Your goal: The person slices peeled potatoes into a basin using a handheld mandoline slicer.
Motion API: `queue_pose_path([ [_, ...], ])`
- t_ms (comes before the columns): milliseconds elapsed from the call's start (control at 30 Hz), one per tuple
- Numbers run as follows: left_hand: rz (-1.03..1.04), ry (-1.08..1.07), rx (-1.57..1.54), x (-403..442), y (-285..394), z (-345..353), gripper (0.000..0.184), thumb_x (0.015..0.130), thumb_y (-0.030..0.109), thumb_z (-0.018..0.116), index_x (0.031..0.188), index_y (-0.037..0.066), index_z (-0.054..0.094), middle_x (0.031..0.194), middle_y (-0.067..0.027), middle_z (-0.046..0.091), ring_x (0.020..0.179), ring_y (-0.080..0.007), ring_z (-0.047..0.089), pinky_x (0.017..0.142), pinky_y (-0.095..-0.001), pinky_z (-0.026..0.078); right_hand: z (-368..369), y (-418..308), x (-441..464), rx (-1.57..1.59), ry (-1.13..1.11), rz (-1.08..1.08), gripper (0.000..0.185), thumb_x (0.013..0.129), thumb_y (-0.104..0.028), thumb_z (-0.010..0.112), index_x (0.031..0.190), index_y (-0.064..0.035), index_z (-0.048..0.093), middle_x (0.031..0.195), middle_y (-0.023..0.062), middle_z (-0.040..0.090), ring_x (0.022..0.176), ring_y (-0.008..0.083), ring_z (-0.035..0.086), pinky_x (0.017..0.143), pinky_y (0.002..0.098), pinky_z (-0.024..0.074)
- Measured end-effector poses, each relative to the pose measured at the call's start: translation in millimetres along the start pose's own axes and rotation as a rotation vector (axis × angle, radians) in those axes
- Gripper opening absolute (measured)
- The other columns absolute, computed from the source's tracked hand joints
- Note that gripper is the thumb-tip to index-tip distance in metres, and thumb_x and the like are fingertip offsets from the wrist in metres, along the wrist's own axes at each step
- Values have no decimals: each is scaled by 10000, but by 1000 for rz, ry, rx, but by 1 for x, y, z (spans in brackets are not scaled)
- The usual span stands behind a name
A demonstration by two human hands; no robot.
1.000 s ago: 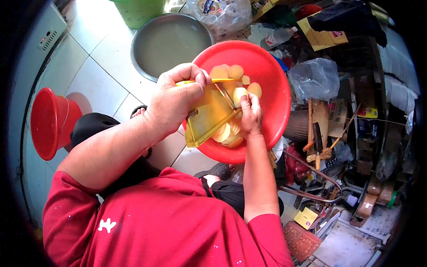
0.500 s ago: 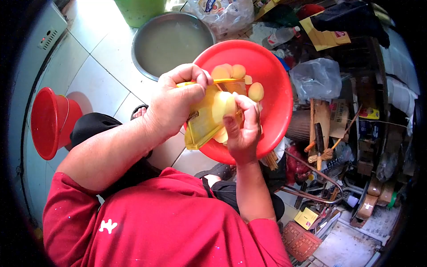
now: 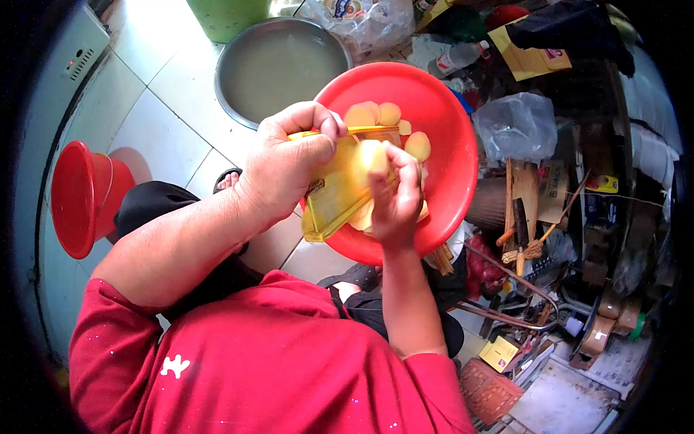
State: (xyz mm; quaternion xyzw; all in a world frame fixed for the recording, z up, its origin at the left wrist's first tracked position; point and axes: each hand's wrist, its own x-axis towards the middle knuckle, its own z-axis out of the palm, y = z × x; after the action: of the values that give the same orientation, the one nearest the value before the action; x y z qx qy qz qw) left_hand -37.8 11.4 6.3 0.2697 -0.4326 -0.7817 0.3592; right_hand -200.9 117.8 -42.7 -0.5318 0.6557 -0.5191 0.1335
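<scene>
My left hand (image 3: 296, 148) is closed round the top end of a yellow slicer (image 3: 325, 206), which slants over the red basin (image 3: 450, 166). My right hand (image 3: 397, 195) grips a peeled potato (image 3: 371, 158) and presses it against the slicer's face. The fingers of that hand are slightly smeared by motion. Round potato slices (image 3: 361, 114) lie in the basin beyond the slicer. More pale yellow pieces show beneath it, partly hidden by the slicer and my right hand.
A metal basin (image 3: 282, 72) of cloudy water stands behind, beside a green container (image 3: 228, 18). A red bucket (image 3: 72, 199) is at the left. At the right are a clear plastic bag (image 3: 515, 126), a plastic bottle (image 3: 457, 59), a knife (image 3: 519, 224) and cluttered shelves.
My right hand has shifted slightly with the potato along the slicer, to the right. My left hand keeps the slicer in nearly the same place.
</scene>
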Motion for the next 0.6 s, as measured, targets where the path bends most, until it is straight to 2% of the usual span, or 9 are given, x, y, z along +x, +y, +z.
queue_pose_path([
  [133, 31, -31, 30, 1, 0, 1, 36, 765, 55, 537, 796, 38, 540, 909, -10, 571, 846, -96, 494, 800, -231, 418, -15, 124, -1, -69, 157, 369, 352, 859, -269, 679, 1059, 11, 605, 1000, 146, 611, 913, 258, 590, 833, 362, 480],
  [233, -29, 2, 50, 1, 2, 0, 54, 732, 43, 515, 784, 60, 513, 965, -38, 543, 906, -154, 508, 848, -275, 409, -6, 58, -1, 5, 85, 208, 385, 859, -296, 682, 1084, 5, 595, 1030, 149, 603, 949, 259, 582, 864, 364, 465],
  [267, -32, 4, 48, 1, 0, 0, 54, 732, 43, 515, 784, 60, 513, 965, -38, 543, 906, -154, 508, 848, -275, 409, -3, 11, -1, 39, 23, 147, 427, 859, -331, 681, 1108, 1, 579, 1060, 145, 589, 997, 255, 563, 901, 367, 440],
  [333, 25, -9, 13, 0, 0, 0, 30, 767, 50, 533, 792, 34, 538, 898, -7, 570, 851, -98, 496, 799, -237, 424, -1, -25, 0, -25, -54, -94, 454, 860, -356, 678, 1121, -2, 566, 1074, 133, 577, 1018, 253, 545, 922, 368, 422],
  [367, 40, -23, 47, -1, 0, -1, 32, 767, 45, 532, 796, 33, 540, 900, -5, 570, 858, -97, 498, 804, -238, 426, -1, -14, 0, -61, -37, -67, 458, 857, -369, 679, 1113, -4, 573, 1071, 140, 575, 1014, 264, 545, 924, 378, 419],
  [400, 40, -26, 47, 0, 0, 0, 32, 767, 45, 532, 796, 33, 540, 900, -5, 570, 858, -97, 498, 804, -238, 426, -4, 6, 2, -110, 4, 63, 419, 853, -328, 686, 1097, -1, 590, 1053, 150, 589, 987, 277, 565, 897, 374, 440],
  [467, 3, -5, 10, 2, 1, 1, 28, 768, 43, 533, 792, 34, 544, 905, -5, 569, 863, -97, 498, 808, -237, 426, -10, 92, -3, -33, 123, 330, 373, 849, -276, 689, 1083, 2, 607, 1028, 149, 606, 960, 273, 583, 868, 367, 461],
  [567, 30, -9, 49, 0, -1, 0, 33, 769, 42, 531, 797, 36, 547, 903, -4, 569, 858, -95, 497, 805, -237, 426, -14, 104, -2, -56, 134, 373, 342, 847, -235, 685, 1081, 5, 615, 1009, 143, 619, 934, 273, 593, 849, 359, 474],
  [600, 26, -2, 46, 0, -1, 0, 33, 769, 42, 531, 797, 36, 547, 903, -4, 569, 858, -95, 497, 805, -237, 426, -9, 71, 0, 0, 100, 335, 382, 849, -273, 691, 1092, 8, 603, 1034, 150, 608, 962, 272, 585, 878, 362, 461],
])
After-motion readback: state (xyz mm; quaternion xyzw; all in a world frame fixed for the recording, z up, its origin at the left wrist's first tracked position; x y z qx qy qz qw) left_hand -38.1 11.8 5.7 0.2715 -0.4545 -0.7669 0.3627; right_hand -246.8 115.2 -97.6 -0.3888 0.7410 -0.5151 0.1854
